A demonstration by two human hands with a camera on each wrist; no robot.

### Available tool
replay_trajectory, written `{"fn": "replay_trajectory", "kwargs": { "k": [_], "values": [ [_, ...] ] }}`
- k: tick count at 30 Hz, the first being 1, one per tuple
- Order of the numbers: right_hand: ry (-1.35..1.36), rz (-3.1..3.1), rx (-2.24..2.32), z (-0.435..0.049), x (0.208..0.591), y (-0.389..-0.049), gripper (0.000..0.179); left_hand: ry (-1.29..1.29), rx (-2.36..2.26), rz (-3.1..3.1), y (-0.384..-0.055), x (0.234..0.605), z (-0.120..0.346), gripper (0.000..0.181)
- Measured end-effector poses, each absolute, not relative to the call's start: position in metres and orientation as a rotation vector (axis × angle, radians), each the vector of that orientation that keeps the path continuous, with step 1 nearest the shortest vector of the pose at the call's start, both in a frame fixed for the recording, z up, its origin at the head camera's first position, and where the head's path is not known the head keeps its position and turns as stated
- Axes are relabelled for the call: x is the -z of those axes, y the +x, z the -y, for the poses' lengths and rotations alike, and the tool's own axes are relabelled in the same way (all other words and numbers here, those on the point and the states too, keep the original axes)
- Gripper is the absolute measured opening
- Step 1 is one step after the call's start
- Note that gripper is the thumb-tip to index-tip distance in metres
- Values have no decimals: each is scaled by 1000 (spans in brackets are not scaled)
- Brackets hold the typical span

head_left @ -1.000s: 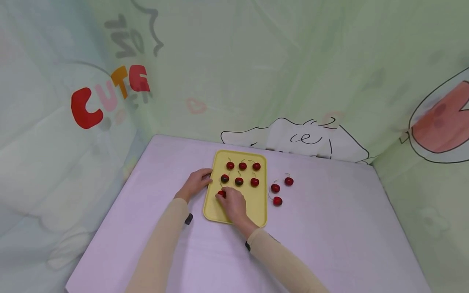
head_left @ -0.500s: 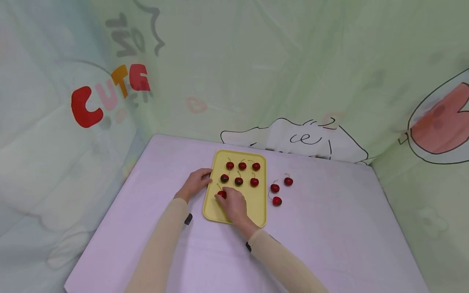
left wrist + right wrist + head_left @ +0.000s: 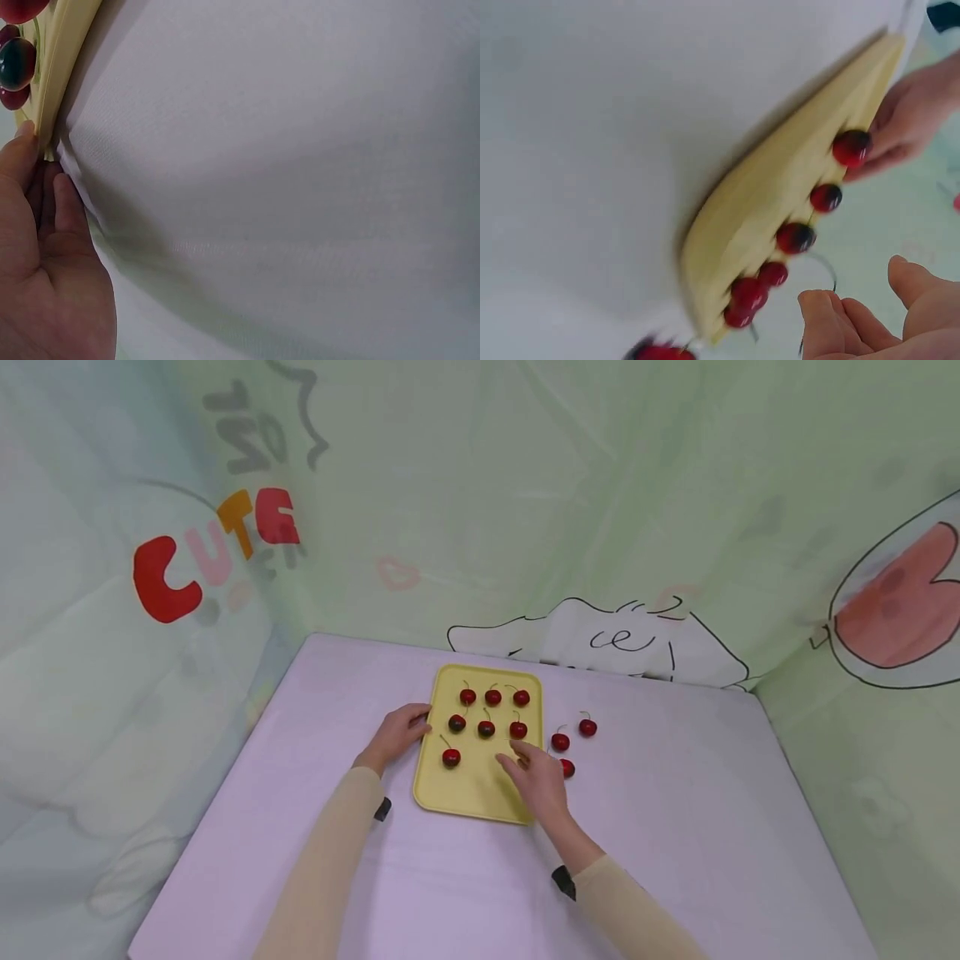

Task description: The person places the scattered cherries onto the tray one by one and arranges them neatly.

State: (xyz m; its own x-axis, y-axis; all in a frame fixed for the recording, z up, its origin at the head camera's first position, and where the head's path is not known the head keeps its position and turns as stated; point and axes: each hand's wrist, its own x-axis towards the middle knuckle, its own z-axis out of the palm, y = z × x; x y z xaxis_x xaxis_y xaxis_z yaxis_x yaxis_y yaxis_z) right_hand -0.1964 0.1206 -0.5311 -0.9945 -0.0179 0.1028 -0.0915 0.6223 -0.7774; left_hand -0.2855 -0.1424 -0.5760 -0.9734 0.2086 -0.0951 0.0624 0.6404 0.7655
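On a yellow tray (image 3: pixel 472 800) lie several red cherries with thin stems, two rows of three at the far end. A single cherry (image 3: pixel 451 758) sits nearer, at the tray's left side. My left hand (image 3: pixel 395 735) grips the tray's left rim; the left wrist view shows the thumb over the rim (image 3: pixel 66 64) and fingers at its outer side. Over the tray's right part hovers my right hand (image 3: pixel 542 779), thumb and fingers apart, nothing between them. It partly covers a loose cherry (image 3: pixel 568 768) beside the tray. In the right wrist view the fingers (image 3: pixel 825 322) stand spread.
Two other loose cherries, one close to the tray (image 3: pixel 560 742) and one farther right (image 3: pixel 588 727), lie on the pale lilac tabletop (image 3: pixel 675 810). Printed fabric curtains (image 3: pixel 480 510) rise along the table's back and sides.
My right hand has let go of the cherry at the tray's left side and moved right, its fingers parting. The left hand stays on the rim.
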Motion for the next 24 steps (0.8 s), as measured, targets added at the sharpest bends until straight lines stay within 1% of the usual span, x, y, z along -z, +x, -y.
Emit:
{"fn": "replay_trajectory", "kwargs": {
  "k": [6, 12, 18, 24],
  "values": [
    [-115, 2699, -1368, -170, 524, -190, 43, 264, -1265, -2703, -284, 572, 142, 47],
    [-318, 2742, -1348, -206, 534, -183, 49, 239, -1266, -2688, -282, 570, 142, 47],
    [-394, 2805, -1327, -223, 548, -178, 52, 244, -1270, -2687, -284, 570, 142, 47],
    [-450, 2849, -1314, -231, 565, -181, 54, 247, -1262, -2678, -286, 573, 143, 48]
  ]
}}
